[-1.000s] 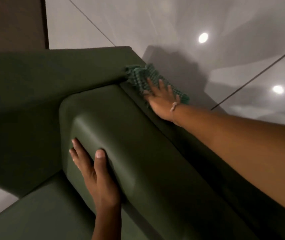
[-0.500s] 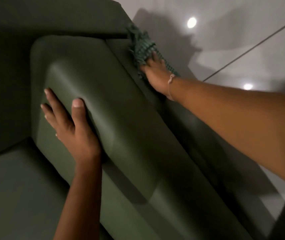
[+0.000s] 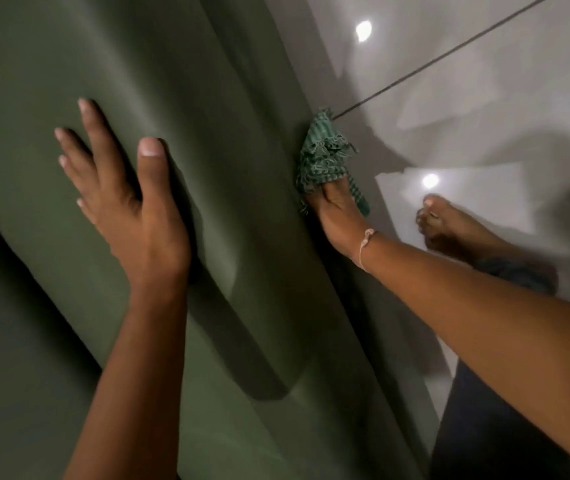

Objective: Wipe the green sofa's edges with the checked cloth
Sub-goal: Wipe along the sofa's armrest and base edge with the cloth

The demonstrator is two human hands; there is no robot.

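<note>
Left hand (image 3: 127,202) is laid flat, fingers spread, on the smooth dark-green leather sofa (image 3: 207,98) at centre left. Right hand (image 3: 337,216) is pressed against the sofa's right edge, centre frame, fingers closed on the bunched green checked cloth (image 3: 321,154). Glossy white tiled floor (image 3: 484,81) is seen upper right.

The glossy pale tiled floor (image 3: 484,98) shows a dark grout line (image 3: 450,53) and three bright reflections of ceiling lights (image 3: 363,30), with soft grey shadows across it.
</note>
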